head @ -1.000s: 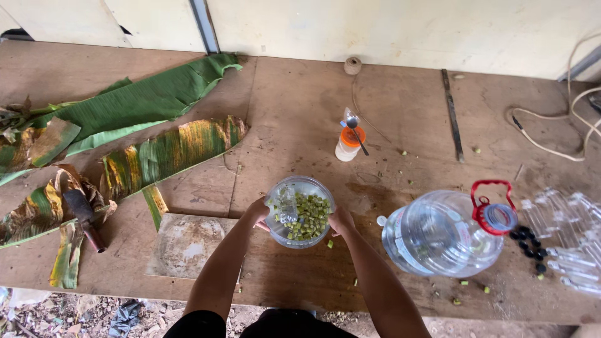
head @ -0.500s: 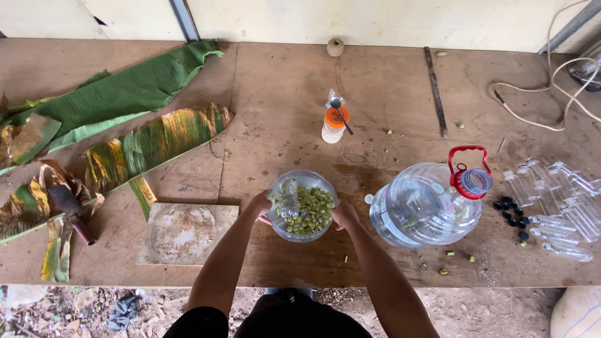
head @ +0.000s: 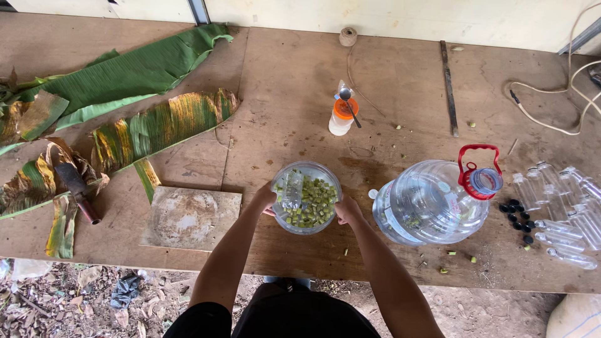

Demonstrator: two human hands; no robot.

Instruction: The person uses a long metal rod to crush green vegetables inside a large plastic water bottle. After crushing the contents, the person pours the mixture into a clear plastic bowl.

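Note:
A clear glass bowl full of chopped green pieces sits near the front edge of a wooden table. My left hand grips its left rim and my right hand grips its right rim. A clear plastic piece lies inside the bowl on its left side.
A big clear water jug with a red handle lies on its side right of the bowl. Small clear bottles and black caps lie far right. A cutting board, a knife, banana leaves, a small orange-lidded jar with a spoon.
The view has shifted slightly, so the bowl sits lower and more central. Both hands stay on the bowl's rim.

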